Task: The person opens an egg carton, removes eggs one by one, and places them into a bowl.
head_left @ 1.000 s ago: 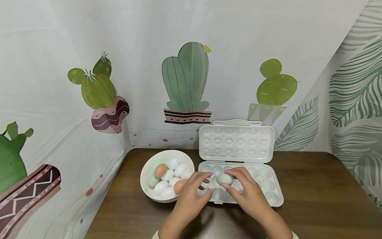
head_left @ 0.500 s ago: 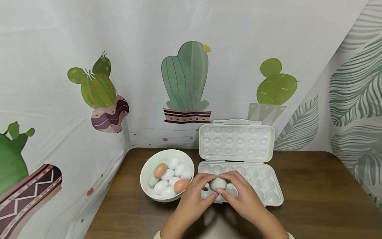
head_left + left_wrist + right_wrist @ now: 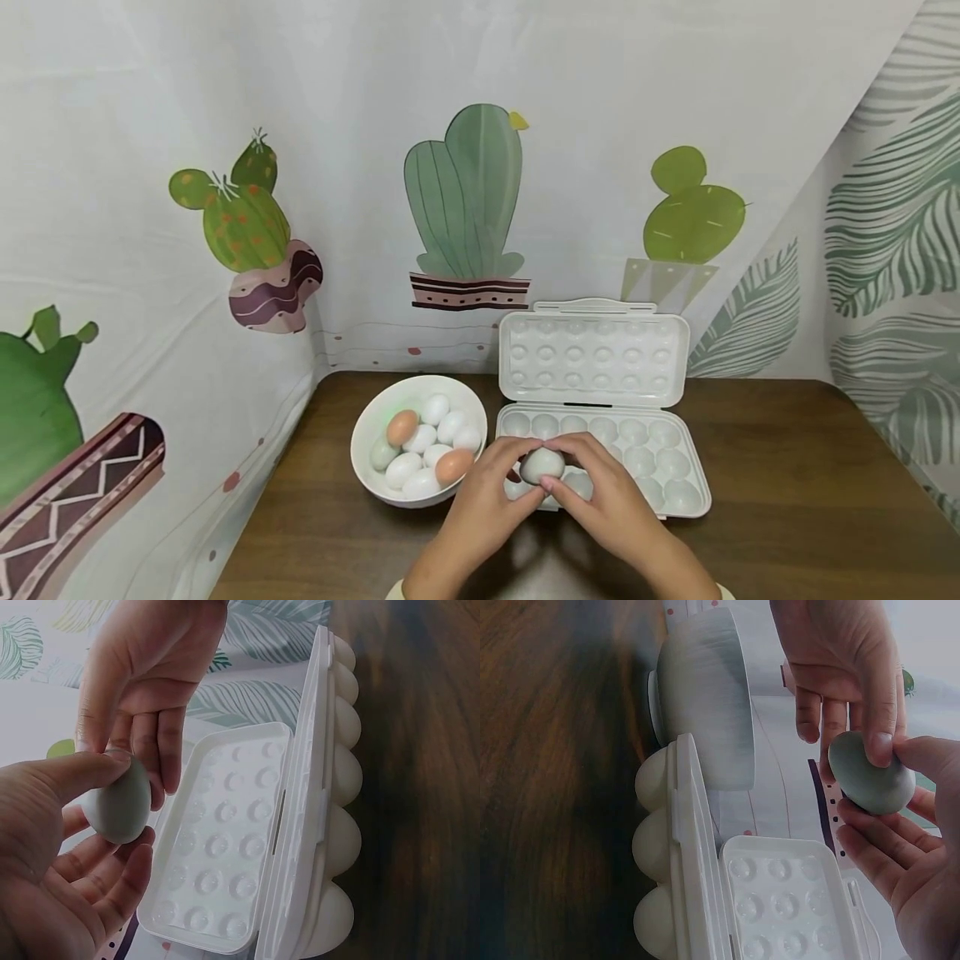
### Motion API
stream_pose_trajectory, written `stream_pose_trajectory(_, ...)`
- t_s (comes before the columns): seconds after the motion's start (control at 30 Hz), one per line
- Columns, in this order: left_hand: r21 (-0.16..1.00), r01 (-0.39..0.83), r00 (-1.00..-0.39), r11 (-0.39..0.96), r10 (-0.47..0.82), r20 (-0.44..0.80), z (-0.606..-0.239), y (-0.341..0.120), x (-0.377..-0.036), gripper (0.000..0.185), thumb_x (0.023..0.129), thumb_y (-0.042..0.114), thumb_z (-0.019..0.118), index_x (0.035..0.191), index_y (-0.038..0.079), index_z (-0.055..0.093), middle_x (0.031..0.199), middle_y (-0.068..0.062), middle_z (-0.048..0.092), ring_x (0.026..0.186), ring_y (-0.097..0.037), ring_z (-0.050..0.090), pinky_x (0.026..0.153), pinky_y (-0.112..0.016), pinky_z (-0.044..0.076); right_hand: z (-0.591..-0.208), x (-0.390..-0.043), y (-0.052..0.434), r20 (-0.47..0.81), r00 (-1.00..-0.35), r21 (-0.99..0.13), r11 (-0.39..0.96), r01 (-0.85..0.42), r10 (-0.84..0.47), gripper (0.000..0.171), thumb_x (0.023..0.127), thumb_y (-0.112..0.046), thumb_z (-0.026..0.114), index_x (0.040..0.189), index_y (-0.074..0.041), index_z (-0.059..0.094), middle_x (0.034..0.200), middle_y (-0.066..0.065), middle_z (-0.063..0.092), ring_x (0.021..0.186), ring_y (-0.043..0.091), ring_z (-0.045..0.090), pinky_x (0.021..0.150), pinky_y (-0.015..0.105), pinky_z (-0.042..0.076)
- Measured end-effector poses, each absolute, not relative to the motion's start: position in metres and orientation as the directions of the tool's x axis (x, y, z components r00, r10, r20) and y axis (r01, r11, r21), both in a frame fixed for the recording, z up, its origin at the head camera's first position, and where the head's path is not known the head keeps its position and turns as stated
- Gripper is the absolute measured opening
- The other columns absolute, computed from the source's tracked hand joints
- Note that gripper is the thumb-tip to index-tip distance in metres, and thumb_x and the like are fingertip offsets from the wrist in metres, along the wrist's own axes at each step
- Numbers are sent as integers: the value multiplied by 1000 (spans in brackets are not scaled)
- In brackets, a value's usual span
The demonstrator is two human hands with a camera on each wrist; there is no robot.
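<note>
Beyond the fingers [image 3: 525, 450], the carton [image 3: 678, 487] has open cups; its raised lid [image 3: 592, 354] blocks farther back. Left of them, the bowl [image 3: 367, 433] stands close.

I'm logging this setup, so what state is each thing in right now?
Egg carton: lid open, cups in view empty.
Bowl: upright, holding white, brown and greenish eggs.
Pale green egg: held above the carton.
Left hand: fingers on the egg.
Right hand: fingers on the egg.
</note>
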State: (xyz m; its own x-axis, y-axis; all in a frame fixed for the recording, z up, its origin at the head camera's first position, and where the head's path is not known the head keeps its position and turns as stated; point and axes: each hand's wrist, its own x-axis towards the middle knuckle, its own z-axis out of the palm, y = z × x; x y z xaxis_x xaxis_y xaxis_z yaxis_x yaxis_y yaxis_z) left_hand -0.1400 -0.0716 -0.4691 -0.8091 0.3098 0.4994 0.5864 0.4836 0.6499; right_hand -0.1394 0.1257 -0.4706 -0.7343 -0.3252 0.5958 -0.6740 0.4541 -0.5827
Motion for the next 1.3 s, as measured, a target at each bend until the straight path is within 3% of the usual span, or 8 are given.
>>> stream_pose_trajectory(0.3,659,559,-828,503,301,472,-464,-79,-142,44,84,22,83,125,20,66,117,7,65,97,-5,60,79,-24,56,-468,-138,125,566,-757,-580,495,-647,-326,46,93,-17,73,135,-19,56,125,-9,60,106,9,66,94,25,54)
stream_pose_trajectory(0.67,678,450,-886,582,194,421,-457,-98,-150,49,80,22,86,125,19,67,117,6,66,82,-9,63,78,-29,54,-463,-138,127,586,-748,-563,506,-653,-312,49,93,-12,71,137,-25,54,127,-13,59,102,12,69,91,31,55)
stream_pose_trajectory(1.07,729,404,-903,553,113,414,-456,-117,-159,49,81,20,85,126,23,67,116,7,65,79,-15,63,72,-27,56,-464,-138,129,589,-741,-547,517,-659,-322,46,93,-11,71,135,-23,56,123,-13,62,100,11,69,90,29,55)
stream_pose_trajectory(1.3,724,413,-890,552,76,449,-456,-127,-165,48,81,16,85,125,20,68,115,5,65,87,-8,59,74,-28,54,-465,-136,130,558,-763,-555,537,-635,-325,42,95,-14,69,133,-26,57,122,-16,62,100,8,69,89,31,55)
